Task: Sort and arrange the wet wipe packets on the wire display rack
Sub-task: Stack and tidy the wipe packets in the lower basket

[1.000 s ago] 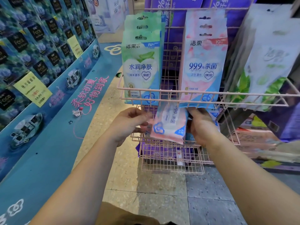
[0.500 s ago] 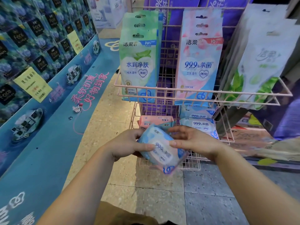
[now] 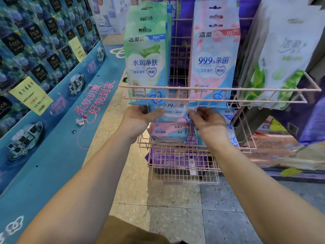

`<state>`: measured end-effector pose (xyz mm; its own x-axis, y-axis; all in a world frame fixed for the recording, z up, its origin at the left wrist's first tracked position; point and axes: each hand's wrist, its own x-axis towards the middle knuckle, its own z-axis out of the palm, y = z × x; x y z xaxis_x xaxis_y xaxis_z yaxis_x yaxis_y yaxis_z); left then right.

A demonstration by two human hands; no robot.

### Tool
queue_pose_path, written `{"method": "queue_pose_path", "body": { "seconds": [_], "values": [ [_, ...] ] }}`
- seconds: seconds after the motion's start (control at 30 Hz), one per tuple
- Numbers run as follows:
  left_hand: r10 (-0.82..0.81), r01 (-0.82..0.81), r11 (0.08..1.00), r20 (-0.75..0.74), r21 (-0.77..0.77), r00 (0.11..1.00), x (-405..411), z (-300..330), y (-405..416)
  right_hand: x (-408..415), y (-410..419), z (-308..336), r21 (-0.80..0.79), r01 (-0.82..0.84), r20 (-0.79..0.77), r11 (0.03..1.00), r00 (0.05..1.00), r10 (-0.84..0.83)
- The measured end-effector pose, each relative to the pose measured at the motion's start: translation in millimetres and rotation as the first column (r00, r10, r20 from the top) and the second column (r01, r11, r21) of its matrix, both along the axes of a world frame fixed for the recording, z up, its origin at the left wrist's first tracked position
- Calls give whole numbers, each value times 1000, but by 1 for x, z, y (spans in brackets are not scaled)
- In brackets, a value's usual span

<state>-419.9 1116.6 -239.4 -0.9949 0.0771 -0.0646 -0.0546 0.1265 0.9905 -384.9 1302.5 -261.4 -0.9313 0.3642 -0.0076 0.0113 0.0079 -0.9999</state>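
Pink wire makes the display rack point(image 3: 211, 88) that fills the middle of the head view, with an upper basket, a middle shelf and a lower basket. Both bare arms reach forward to it from below. The left hand point(image 3: 139, 118) and the right hand point(image 3: 209, 120) hold one small packet point(image 3: 175, 112) between them, just under the front rail of the upper basket and above the middle shelf. The left thumb lies along the packet's left edge and the fingers go behind it. The right fingers are curled on its right edge. Both hands are closed on the packet, not wide open. The packet is white and light blue, a little blurred, with "99.9" printed on top.

Under it, on the middle shelf, lies a pink packet point(image 3: 168, 132) with its print upside down. Another blue packet point(image 3: 232, 136) lies beside it, partly hidden by the right wrist.

In the upper basket stand tall packs: a row of green packs point(image 3: 146, 57) at the left and a row of pink packs point(image 3: 214, 55) at the right, apart from each other. Pale packs with green leaves point(image 3: 284, 55) hang on the rack's right side.

At the far left stands a blue display wall point(image 3: 58, 110) with a yellow price tag point(image 3: 31, 95). The floor point(image 3: 175, 199) is speckled tile.
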Motion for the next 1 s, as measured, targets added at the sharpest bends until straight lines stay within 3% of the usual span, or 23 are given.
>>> {"method": "queue_pose_path", "body": {
  "seconds": [0.1, 0.2, 0.27, 0.33, 0.5, 0.57, 0.73, 0.8, 0.87, 0.9, 1.0],
  "values": [
    [29, -33, 995, -41, -93, 999, -18, -7, 13, -23, -2, -11, 181, 42, 47, 983, 998, -51],
    [25, -30, 956, -22, -293, 999, -33, -30, 15, -29, -2, -30, 504, -110, 166, 857, 986, 29],
    [26, -31, 924, -19, -380, 999, -35, -45, 15, -29, -1, -38, 561, -194, 248, 805, 967, 60],
    [19, -25, 922, -19, -385, 1000, -33, -50, 14, -30, 0, -38, 523, -236, 287, 819, 954, 92],
    [-105, 107, 987, 27, -123, 994, -30, -44, 3, -26, 1, -36, 249, -302, 270, 920, 934, 234],
    [-157, 162, 979, 48, -124, 986, -29, -44, 0, -23, 2, -37, 177, -327, 258, 928, 926, 276],
    [-176, 181, 846, 58, -501, 983, -24, -41, -11, -17, 9, -31, 86, -370, 313, 925, 892, 327],
    [-184, 100, 685, -39, -722, 982, -19, -40, -16, -17, 6, -28, 94, -367, 369, 925, 876, 310],
    [-226, 91, 486, -24, -869, 974, -15, -43, -15, -21, 2, -29, 91, -359, 394, 929, 869, 297],
    [-231, 134, 460, 27, -878, 973, -14, -46, -12, -24, 0, -30, 90, -366, 399, 926, 865, 303],
    [-234, 231, 546, 118, -805, 965, -11, -57, -11, -23, -6, -28, 128, -418, 383, 900, 857, 343]
  ]
}}
